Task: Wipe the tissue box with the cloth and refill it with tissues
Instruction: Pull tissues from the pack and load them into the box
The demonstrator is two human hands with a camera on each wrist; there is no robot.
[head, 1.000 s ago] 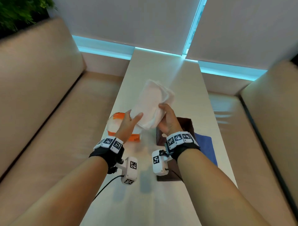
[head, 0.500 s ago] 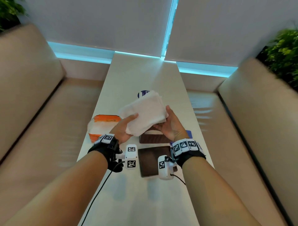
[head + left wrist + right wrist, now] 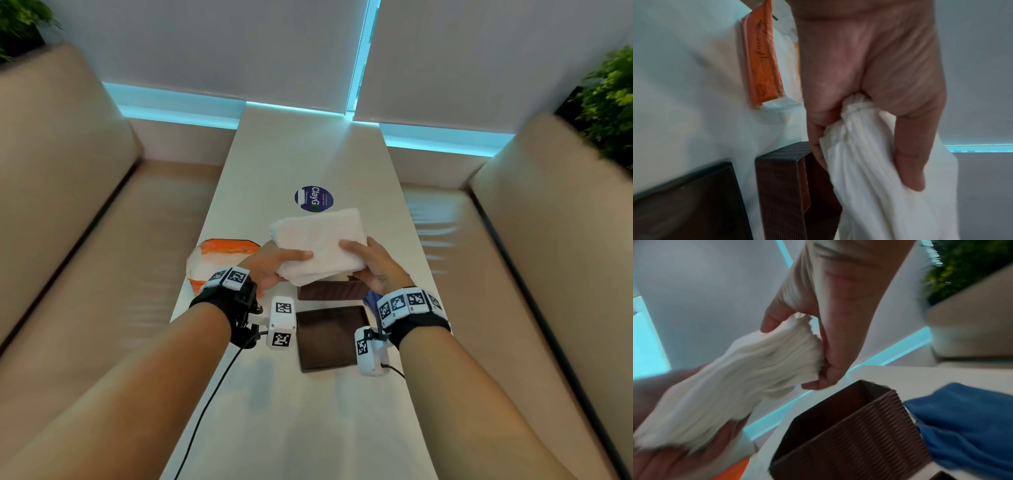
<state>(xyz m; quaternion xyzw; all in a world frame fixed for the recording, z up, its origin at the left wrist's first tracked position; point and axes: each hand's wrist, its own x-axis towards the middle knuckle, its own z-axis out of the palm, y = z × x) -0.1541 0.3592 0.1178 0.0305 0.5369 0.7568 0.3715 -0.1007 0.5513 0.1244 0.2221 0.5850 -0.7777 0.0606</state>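
I hold a thick stack of white tissues (image 3: 318,241) flat between both hands, just above the open brown woven tissue box (image 3: 327,290). My left hand (image 3: 284,270) grips the stack's left end, thumb on top and fingers below. My right hand (image 3: 356,262) pinches the right end. The left wrist view shows the left hand (image 3: 863,168) curled round the tissues (image 3: 869,203) beside the box (image 3: 781,186). In the right wrist view the right hand (image 3: 793,353) squeezes the stack (image 3: 748,378) over the box's empty inside (image 3: 828,412). The blue cloth (image 3: 962,426) lies right of the box.
The box's dark brown lid (image 3: 330,337) lies flat on the white table (image 3: 291,411), nearer to me than the box. An opened orange tissue pack (image 3: 222,255) sits at the table's left edge. A round blue sticker (image 3: 313,198) is farther back. Beige benches flank the table.
Both hands have brought the tissue stack from upright over the orange pack to the right and down, laying it flat above the open box. The view has shifted with my head.
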